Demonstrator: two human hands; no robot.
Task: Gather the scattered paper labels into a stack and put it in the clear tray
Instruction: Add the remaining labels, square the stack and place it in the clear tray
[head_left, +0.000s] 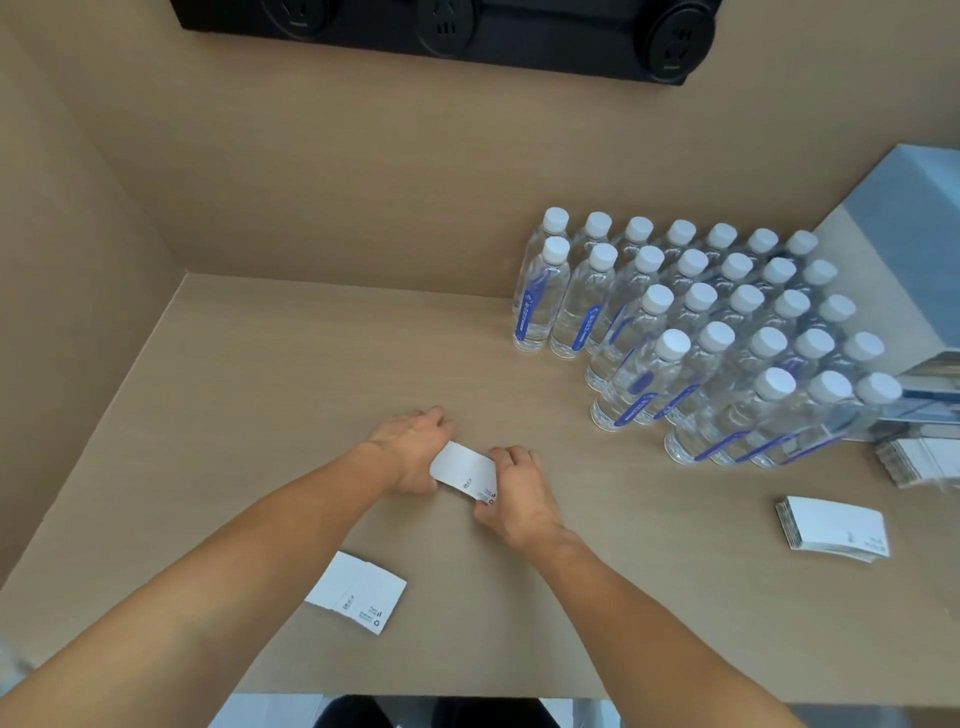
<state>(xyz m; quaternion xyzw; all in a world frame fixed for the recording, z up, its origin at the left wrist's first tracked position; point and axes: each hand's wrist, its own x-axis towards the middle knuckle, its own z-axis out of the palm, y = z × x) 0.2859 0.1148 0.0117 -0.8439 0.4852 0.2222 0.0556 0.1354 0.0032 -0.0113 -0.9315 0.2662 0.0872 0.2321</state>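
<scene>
Both hands pinch a small label bundle (462, 474): left hand (410, 449) fingers clamped on its far end, right hand (511, 491) on the near end, likely squaring edges. Loose labels (358, 592) lie near the left forearm. Tray (917, 460) well right of the fingers.

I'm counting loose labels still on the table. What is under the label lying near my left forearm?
Another label pokes out from under the top label. Whether more lie beneath that pair cannot be seen; the top label covers them.
</scene>
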